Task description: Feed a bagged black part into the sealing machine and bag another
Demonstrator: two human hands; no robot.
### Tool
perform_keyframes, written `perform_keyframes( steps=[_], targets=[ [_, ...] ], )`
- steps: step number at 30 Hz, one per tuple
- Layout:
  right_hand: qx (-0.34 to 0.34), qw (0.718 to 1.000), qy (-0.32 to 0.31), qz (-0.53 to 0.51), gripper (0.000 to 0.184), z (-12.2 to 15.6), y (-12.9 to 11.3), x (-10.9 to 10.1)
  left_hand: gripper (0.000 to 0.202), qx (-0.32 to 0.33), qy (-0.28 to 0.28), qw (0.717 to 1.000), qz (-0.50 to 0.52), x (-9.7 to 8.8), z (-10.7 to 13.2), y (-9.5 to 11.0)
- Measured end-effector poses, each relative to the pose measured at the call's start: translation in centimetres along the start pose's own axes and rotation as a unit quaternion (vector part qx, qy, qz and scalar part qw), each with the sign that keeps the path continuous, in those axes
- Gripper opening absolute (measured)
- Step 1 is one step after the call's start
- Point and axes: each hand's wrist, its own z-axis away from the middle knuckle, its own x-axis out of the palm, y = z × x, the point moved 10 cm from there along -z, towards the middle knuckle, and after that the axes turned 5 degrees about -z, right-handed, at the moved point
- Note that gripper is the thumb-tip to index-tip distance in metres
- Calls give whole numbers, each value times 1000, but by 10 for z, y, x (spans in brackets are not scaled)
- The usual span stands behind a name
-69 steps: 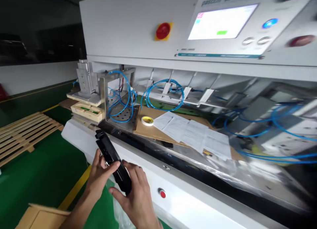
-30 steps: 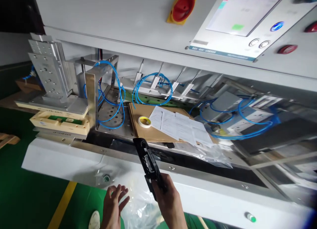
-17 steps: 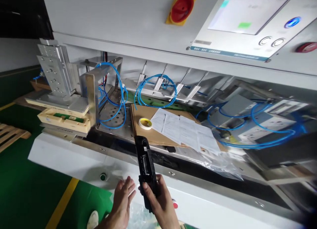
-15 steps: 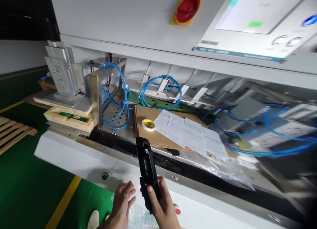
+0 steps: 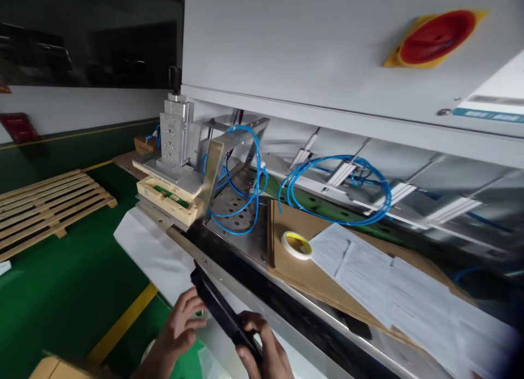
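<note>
A long black part (image 5: 223, 313) is gripped at its near end by the right hand (image 5: 268, 349). Its long axis is slanted forward and leftward, the far end placed just beside the left hand (image 5: 180, 324), whose fingers are loosely spread; contact there cannot be told. Print on the papers (image 5: 368, 275) and teal strip (image 5: 491, 116) cannot be read.

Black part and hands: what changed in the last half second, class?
The right hand has turned the black part, hiding its recessed face; the left hand has shifted towards its far end, contact unclear. Unchanged: the right hand's hold, and the tape roll on the cardboard.
</note>
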Motion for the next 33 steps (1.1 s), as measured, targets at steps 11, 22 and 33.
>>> perform_keyframes(
  steps=[11,22,33],
  targets=[
    [-23,999,-8,-48,59,-72,8,63,50,378,13,870,-316,-15,-1,168],
    [348,862,-211,-303,75,-159,7,197,19,641,52,484,-594,-22,13,181],
    [47,945,-177,272,68,-294,-42,213,33,499,113,558,-653,-123,-32,190]
  ],
)
